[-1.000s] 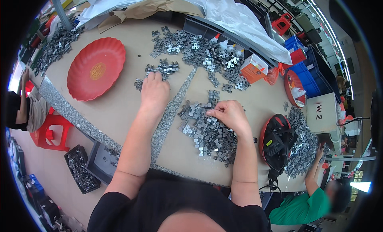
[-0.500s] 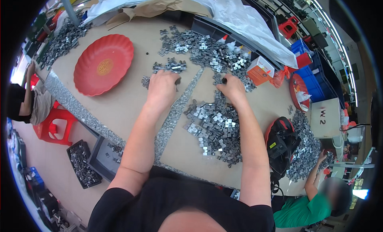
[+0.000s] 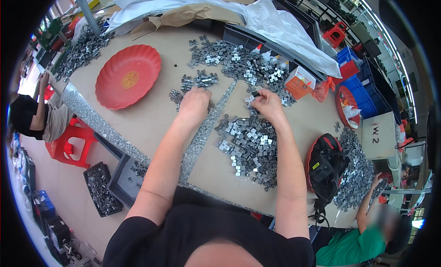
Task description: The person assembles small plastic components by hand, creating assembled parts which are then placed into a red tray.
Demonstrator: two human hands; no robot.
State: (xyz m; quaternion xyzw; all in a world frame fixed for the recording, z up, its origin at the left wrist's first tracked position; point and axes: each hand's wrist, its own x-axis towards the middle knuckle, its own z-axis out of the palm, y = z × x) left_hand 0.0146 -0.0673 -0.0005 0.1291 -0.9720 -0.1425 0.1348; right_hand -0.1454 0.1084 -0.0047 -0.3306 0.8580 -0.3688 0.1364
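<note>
Brown board covers the worktop (image 3: 151,124), which has a speckled stone edge and sits in a busy workshop with crates and stools around it. Small grey metal clips are spread over it in several heaps. The left hand (image 3: 195,101) lies knuckles up on the board, fingers curled down over a small cluster of clips (image 3: 193,82); whether it grips any of them cannot be told. The right hand (image 3: 268,105) is pinched closed, thumb and fingertips holding a single clip (image 3: 255,94) just above the board, between the far heap of clips (image 3: 234,62) and the near heap (image 3: 250,145) that lies beside the right forearm. A strip of speckled stone (image 3: 209,124) runs between the two forearms.

To the left of the hands a round red plate (image 3: 127,76) rests on the board. An orange box (image 3: 298,82) stands past the right hand, and a black and red bag (image 3: 324,166) lies at the right edge. Another person in a green shirt (image 3: 351,246) reaches into a further pile of clips (image 3: 356,170) at the lower right. A second person in black (image 3: 27,117) sits at the far left near a red stool (image 3: 69,143).
</note>
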